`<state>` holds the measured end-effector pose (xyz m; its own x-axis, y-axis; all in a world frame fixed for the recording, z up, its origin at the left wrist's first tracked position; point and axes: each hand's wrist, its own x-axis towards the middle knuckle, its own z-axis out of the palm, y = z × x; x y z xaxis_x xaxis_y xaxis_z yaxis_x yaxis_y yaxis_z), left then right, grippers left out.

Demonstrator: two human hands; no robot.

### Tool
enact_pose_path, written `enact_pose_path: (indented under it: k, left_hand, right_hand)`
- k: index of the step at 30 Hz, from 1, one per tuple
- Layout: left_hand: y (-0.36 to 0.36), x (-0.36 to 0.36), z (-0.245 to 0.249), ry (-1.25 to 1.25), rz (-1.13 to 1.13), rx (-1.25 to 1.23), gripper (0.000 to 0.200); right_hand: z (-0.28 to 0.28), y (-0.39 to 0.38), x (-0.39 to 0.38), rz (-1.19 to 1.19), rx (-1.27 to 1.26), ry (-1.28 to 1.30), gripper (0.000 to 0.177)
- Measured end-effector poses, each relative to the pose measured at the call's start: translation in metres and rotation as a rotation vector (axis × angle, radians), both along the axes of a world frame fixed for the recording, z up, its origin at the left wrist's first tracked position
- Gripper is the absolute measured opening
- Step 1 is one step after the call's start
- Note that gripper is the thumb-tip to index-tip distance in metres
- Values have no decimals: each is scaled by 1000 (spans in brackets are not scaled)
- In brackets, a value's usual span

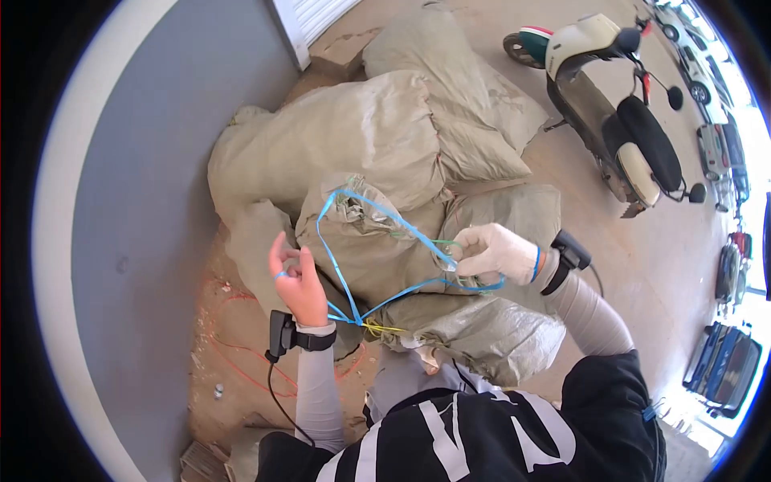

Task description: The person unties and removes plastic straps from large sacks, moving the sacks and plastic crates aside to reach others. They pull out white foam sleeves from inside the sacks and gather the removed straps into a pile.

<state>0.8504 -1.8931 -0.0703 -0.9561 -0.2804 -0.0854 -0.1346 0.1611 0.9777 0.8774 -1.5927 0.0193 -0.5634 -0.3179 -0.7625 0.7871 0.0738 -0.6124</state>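
My left hand [299, 281] is bare and raised in front of the sacks, fingers curled with the thumb up. A blue plastic strap [338, 269] runs in toward its palm, and a bit of blue shows at the fingers. My right hand [499, 253], in a white glove, pinches the strap by its thumb and fingertips. From there the strap loops over the gathered mouth of a beige woven sack [385, 277] and down to a knot area, where yellow strands [384, 328] stick out. Another stretch passes below the right hand.
Large stuffed woven sacks [337, 140] are piled beyond, against a grey wall [161, 201]. A scooter [610, 120] stands at the upper right, with parked cars [723, 369] along the right. Orange cord [229, 353] lies on the ground at left.
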Motion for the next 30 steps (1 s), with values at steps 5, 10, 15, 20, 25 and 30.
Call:
enact_pose_path:
  k: [5, 10, 15, 20, 25, 30]
  left_hand:
    - [62, 38, 57, 194, -365, -112, 29]
    - [124, 52, 24, 103, -1234, -557, 24]
    - [117, 65, 26, -230, -1391, -503, 25]
    - [108, 71, 26, -652, -1290, -35, 18]
    - [101, 78, 25, -528, -714, 524, 9]
    - [79, 85, 88, -240, -571, 842, 10]
  right_hand:
    - [4, -11, 77, 45, 66, 302, 17]
    - [-20, -23, 124, -16, 377, 697, 14]
    - [-60, -33, 148, -59, 830, 1079, 12]
    - [-67, -48, 162, -285, 926, 966, 11]
    - [-57, -42, 173, -56, 1007, 1074, 7]
    - [-59, 6, 232, 264, 1084, 904, 21]
